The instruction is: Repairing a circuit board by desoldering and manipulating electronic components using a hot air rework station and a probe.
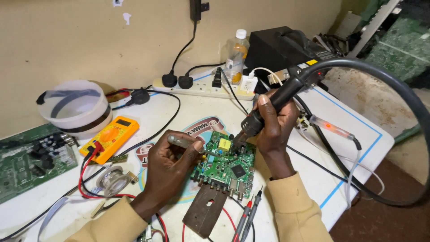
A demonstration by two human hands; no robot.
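We grip the hot-air wand [273, 105] in our right hand [273, 130], tweezers [190, 144] in our left hand [168, 163]. Over the board [226, 168], we want steady heat and a gentle lift.

Left hand [172, 163] sits curled at seven o'clock, fingers pinched; right hand [274, 127], at three o'clock, seems clenched, wrist bent.

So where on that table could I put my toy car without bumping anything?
The bare white tabletop right of the right hand, past the black hose, is freest. Another bare patch lies between the power strip and circuit board. It is crowded left, around the yellow multimeter and red wires.
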